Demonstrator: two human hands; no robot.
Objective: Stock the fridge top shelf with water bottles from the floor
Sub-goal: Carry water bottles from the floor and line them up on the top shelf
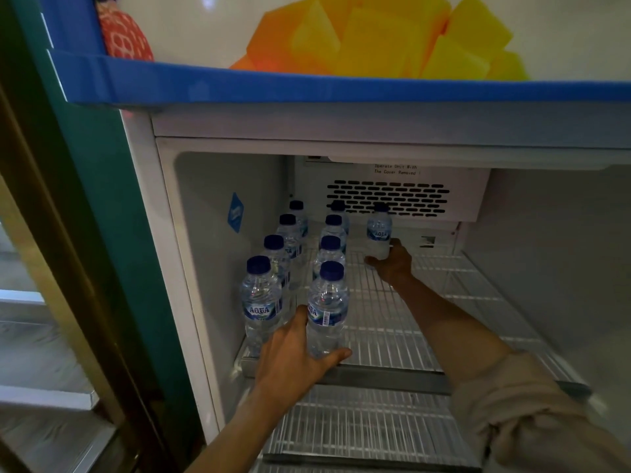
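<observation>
The left hand (293, 356) wrapped a ribbed clear plastic bottle (326, 310) on the wire shelf (392, 322); the right hand (392, 262) clasped the rear bottle (379, 230) at its base.

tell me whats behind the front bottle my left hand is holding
Behind the front bottle in the left hand, three more capped bottles line up toward the back wall on the wire shelf. Only their caps and shoulders show; their lower bodies are covered.

Left hand (293, 356) grips the front bottle (327, 310); right hand (392, 262) holds a rear bottle (378, 232) upright on the wire shelf (403, 322).
</observation>
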